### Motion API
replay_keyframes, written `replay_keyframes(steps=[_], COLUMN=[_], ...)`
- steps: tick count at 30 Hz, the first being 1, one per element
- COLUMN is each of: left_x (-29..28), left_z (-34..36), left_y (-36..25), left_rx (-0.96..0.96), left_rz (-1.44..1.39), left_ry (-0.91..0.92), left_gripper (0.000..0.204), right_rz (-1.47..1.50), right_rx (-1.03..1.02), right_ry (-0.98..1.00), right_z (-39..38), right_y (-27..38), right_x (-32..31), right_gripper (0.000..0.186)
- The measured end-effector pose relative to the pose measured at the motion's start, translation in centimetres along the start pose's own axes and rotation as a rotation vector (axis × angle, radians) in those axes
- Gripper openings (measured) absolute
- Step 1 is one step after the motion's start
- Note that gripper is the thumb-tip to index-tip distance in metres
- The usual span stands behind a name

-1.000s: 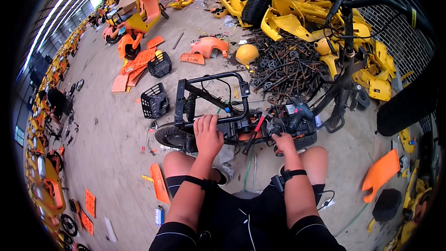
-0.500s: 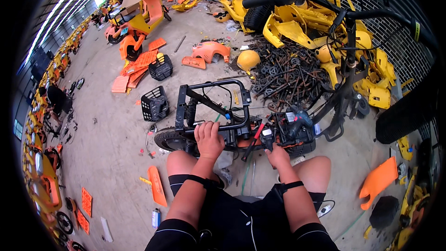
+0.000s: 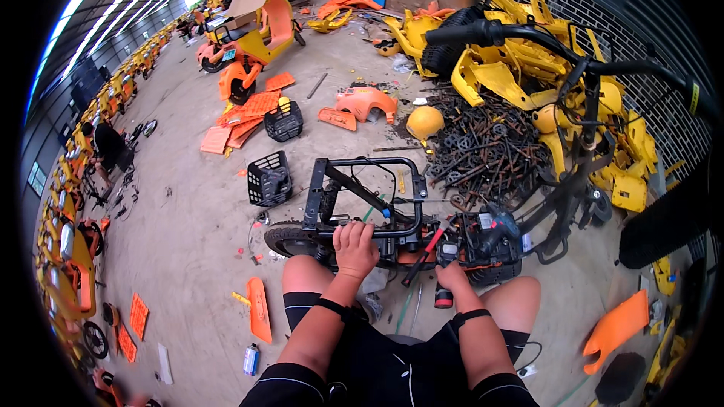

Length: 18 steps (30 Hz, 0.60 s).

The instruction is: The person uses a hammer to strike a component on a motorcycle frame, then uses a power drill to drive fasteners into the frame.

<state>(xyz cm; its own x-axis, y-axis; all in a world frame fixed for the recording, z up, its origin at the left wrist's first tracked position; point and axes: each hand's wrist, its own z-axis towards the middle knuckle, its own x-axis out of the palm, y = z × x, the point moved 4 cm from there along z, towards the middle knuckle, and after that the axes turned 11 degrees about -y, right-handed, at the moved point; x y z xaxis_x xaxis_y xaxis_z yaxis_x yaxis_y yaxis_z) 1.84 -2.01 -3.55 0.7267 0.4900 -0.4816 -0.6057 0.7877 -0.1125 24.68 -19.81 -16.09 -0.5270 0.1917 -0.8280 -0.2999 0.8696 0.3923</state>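
Observation:
In front of me a stripped black electric scooter frame (image 3: 418, 203) stands between my knees. My left hand (image 3: 356, 250) is closed over the lower tube of its rear rack, above the rear wheel (image 3: 280, 240). My right hand (image 3: 452, 277) is wrapped round the grip of a cordless power tool (image 3: 443, 298), whose red-and-black battery end shows below the fingers. The tool's grey head is close to the middle of the frame; whether it touches a fastener I cannot tell. Beside it a long red-and-black handled tool (image 3: 427, 256) leans over the frame. A blue power tool (image 3: 499, 227) rests farther right among the wiring.
A heap of rusty metal parts (image 3: 490, 143) and yellow body panels (image 3: 490, 75) lies beyond the frame. Black baskets (image 3: 270, 179) and orange panels (image 3: 259, 309) are on the floor. Handlebars (image 3: 528, 32) rise at the right. A person (image 3: 111, 147) crouches far left beside rows of scooters.
The view has shifted, so the scene sits slightly lower and farther right. The power tool's battery end now shows below my right hand. My left hand keeps its hold on the rack tube.

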Motion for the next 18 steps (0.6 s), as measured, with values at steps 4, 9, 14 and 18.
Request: replay_keyframes(steps=[4,9,14,18], left_x=[0.3,0.4,0.2,0.0], left_z=[0.0,-0.3,0.4,0.1], left_y=[0.2,0.4,0.2,0.3], left_rx=[0.021,0.040,0.055,0.048], left_rz=[0.003,0.032,0.006,0.011], left_ry=[-0.040,-0.078,-0.099,-0.109], left_gripper=[0.054,0.056,0.056,0.053], right_rz=[0.059,0.045,0.094,0.186], right_rx=[0.067,-0.025,-0.201,-0.060], right_ry=[-0.017,0.056,-0.029,-0.069], right_z=[1.8,3.7,8.1,9.6], right_y=[0.6,1.3,-2.4,-3.7], right_x=[0.5,0.5,4.0,6.6], right_gripper=[0.067,0.059,0.036,0.041])
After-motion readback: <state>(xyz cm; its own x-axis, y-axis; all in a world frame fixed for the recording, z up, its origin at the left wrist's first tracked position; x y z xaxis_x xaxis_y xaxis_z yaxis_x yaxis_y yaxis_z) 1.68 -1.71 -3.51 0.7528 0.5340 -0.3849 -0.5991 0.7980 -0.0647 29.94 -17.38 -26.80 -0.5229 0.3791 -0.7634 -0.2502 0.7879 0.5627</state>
